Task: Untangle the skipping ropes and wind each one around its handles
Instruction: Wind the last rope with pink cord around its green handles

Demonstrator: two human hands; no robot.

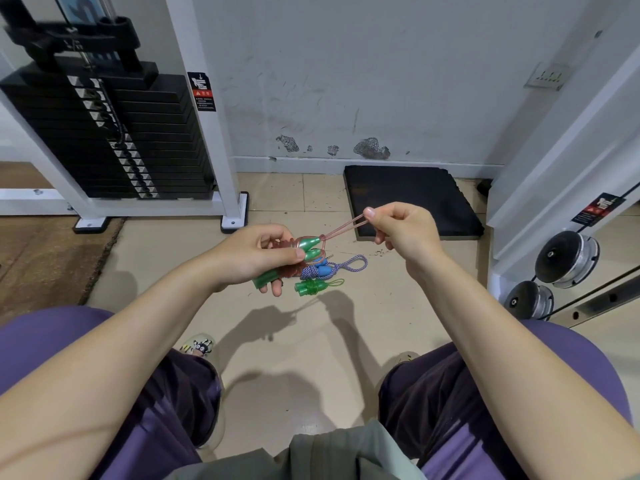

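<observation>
My left hand [258,252] grips a pair of green handles [306,247] with a pink rope wound in tight coils around them. A loop of that pink rope [343,227] stretches taut up and to the right, pinched between the fingers of my right hand [403,230]. On the floor just below lie a bundle with blue handles [323,268] wrapped in purple-and-white rope, its loop [355,263] sticking out to the right, and a bundle with transparent green handles [310,287] and a thin green rope loop.
A black weight stack [114,133] in a white frame stands at the left. A black rubber mat [412,199] lies against the wall ahead. Weight plates [564,258] sit at the right. My knees and shoes [199,346] frame the tiled floor below.
</observation>
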